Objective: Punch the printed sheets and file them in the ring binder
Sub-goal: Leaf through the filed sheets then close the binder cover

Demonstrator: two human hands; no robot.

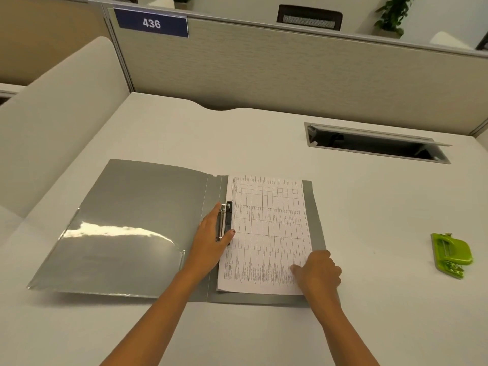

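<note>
Beige cubicle partition [290,70] behind white desk [264,138], sign "436" [151,23]

sign: blue plate [153,23] on the top edge of the partition panel [290,72] read "436" in white digits | sheet: printed sheet [266,233] in the open ring binder [132,220] carried a ruled table of small print, too fine to read | other legible text: none seen
</note>
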